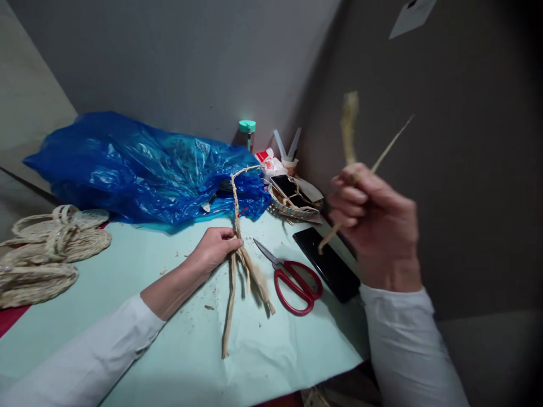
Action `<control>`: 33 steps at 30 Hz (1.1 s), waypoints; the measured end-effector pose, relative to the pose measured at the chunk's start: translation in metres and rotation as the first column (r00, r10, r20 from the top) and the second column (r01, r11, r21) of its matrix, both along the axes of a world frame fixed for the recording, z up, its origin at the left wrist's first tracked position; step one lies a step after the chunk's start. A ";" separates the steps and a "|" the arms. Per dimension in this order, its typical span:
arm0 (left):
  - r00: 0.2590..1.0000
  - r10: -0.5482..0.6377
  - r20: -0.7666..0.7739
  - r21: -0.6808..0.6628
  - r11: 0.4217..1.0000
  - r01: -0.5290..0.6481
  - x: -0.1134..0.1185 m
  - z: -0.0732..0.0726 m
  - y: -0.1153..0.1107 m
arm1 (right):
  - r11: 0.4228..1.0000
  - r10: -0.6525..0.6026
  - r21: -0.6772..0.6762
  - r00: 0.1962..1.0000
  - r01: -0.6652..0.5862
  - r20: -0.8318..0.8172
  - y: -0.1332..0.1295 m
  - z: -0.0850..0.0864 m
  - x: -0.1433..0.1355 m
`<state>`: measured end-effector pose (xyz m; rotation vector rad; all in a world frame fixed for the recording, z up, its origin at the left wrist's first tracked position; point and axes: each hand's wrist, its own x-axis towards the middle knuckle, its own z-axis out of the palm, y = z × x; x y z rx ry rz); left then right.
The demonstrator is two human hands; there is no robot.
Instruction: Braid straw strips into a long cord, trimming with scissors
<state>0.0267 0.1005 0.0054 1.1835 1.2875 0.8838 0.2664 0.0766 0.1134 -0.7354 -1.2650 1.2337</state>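
Over the middle of the table, my left hand pinches a braided straw cord at the lower end of its braid. The braid runs up and bends right at the top, while loose strands hang below my fingers. Raised at the right, my right hand is closed around a separate straw strip, slightly blurred. Its ends stick out above and below the fist. Red-handled scissors lie between the hands, blades pointing up and left.
A blue plastic bag lies along the wall. Woven straw sandals sit at the left. Beside the scissors is a black phone. A basket holds another phone, with a teal-lidded jar behind. Straw crumbs dot the pale tablecloth.
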 end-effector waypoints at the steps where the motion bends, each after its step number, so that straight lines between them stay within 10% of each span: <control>1: 1.000 -0.005 0.005 -0.002 1.000 0.005 -0.001 0.000 0.000 | 0.984 -0.173 0.066 0.981 0.168 0.082 0.001 0.003 0.014; 2: 1.000 -0.009 0.012 -0.005 1.000 0.010 -0.001 0.000 0.000 | 0.929 -0.364 0.143 0.908 0.340 0.205 0.004 0.003 0.026; 4: 0.999 -0.025 0.034 -0.014 1.000 0.026 -0.003 -0.001 0.000 | 0.683 -0.722 0.384 0.494 0.622 0.484 0.014 -0.004 0.044; 7: 0.995 -0.062 0.083 -0.032 0.997 0.064 -0.006 -0.002 0.002 | 0.566 -0.782 0.613 0.123 0.552 0.611 0.027 -0.022 0.040; 9: 0.987 -0.084 0.137 -0.051 0.994 0.092 -0.008 -0.003 0.003 | 0.606 -0.770 0.712 0.036 0.356 0.637 0.029 -0.034 0.014; 13: 0.976 -0.104 0.193 -0.051 0.992 0.116 -0.008 -0.004 0.004 | 0.859 -0.466 0.512 0.410 -0.004 0.784 0.024 -0.059 -0.057; 15: 0.981 -0.083 0.175 -0.023 0.996 0.089 -0.006 -0.005 0.003 | 0.920 -0.293 0.374 0.437 -0.112 0.850 0.023 -0.074 -0.083; 33: 0.986 -0.107 0.125 -0.008 0.994 0.109 -0.003 -0.001 0.000 | 0.999 0.006 0.023 0.662 -0.035 0.749 0.038 -0.096 -0.072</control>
